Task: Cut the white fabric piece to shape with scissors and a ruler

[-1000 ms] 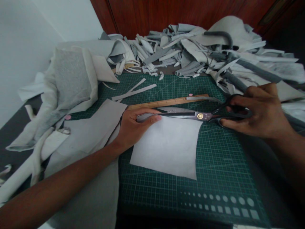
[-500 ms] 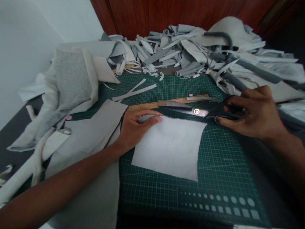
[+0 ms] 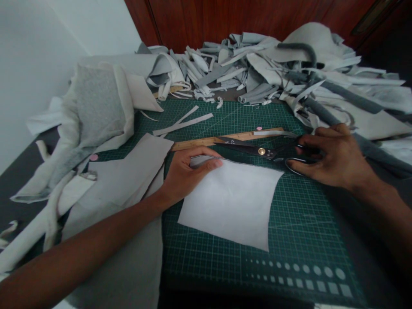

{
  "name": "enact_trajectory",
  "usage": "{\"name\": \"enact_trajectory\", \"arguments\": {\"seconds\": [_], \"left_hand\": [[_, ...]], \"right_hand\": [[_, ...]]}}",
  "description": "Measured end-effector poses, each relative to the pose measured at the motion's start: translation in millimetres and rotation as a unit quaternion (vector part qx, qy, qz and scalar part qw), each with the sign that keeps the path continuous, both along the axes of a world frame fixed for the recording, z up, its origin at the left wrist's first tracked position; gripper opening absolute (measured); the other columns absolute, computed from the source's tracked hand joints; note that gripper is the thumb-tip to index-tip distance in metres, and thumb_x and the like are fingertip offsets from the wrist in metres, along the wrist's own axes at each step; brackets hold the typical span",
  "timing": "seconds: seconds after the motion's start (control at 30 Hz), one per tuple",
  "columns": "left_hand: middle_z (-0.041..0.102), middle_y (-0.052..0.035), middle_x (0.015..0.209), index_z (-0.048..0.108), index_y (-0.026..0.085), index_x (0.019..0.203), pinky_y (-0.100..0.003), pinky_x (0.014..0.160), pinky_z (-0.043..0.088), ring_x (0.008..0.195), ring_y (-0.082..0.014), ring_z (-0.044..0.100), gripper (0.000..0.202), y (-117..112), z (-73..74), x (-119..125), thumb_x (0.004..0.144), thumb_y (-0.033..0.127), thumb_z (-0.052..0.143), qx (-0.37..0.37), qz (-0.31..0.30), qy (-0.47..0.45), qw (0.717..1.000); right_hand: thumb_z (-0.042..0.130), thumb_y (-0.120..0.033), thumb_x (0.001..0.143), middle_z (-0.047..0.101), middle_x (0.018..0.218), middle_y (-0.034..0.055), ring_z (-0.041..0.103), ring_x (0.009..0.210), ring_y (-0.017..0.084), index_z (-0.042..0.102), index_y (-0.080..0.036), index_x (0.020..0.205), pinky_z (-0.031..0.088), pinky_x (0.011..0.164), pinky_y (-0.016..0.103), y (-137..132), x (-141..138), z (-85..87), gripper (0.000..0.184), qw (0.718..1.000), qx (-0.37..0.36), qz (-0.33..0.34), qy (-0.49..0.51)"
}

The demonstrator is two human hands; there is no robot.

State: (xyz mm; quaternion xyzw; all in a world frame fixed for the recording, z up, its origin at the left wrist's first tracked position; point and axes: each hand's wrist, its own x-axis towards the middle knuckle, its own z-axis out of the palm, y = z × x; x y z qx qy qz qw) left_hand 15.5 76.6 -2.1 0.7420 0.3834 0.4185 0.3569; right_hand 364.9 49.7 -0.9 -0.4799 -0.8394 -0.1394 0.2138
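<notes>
Scissors (image 3: 261,151) have slid nearer your left hand (image 3: 189,176), lying open and pressing white fabric (image 3: 230,204) on the green cutting mat (image 3: 299,240); your right hand (image 3: 334,159) grips the handles, blades at the fabric's top edge.

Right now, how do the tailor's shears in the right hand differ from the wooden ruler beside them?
The tailor's shears are dark metal with a brass pivot screw; the wooden ruler is pale and plain. The shears sit in the right hand, fingers through the loops; the ruler lies untouched. The shears have two blades; the ruler is one straight strip. Both are long and narrow, over the green cutting mat.
</notes>
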Motion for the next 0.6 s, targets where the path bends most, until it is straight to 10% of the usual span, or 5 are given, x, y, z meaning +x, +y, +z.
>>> {"name": "enact_trajectory", "arguments": {"seconds": [0.3, 0.6], "left_hand": [[0.082, -0.0006, 0.093, 0.08, 0.021, 0.099, -0.027, 0.078, 0.059, 0.088, -0.0197, 0.076, 0.018, 1.9, 2.8, -1.3, 0.094, 0.032, 0.067, -0.103, -0.089, 0.074, 0.988], [0.08, -0.0011, 0.095, 0.077, 0.02, 0.092, -0.025, 0.073, 0.058, 0.091, -0.02, 0.075, 0.014, 0.5, 2.5, 1.9, 0.09, 0.032, 0.07, -0.087, -0.027, 0.053, 0.994]], "right_hand": [[0.063, -0.055, 0.087, 0.051, 0.064, -0.0026, 0.054, 0.058, 0.021, 0.06, -0.024, 0.08, 0.036, 0.072, 0.041, 2.6, 15.9, 7.9, 0.031, 1.0, -0.012, 0.022, 0.007], [0.061, -0.059, 0.091, 0.048, 0.064, -0.0026, 0.049, 0.056, 0.019, 0.059, -0.024, 0.082, 0.033, 0.07, 0.04, 3.1, 25.7, 14.8, 0.036, 0.998, 0.049, 0.05, 0.006]]}}
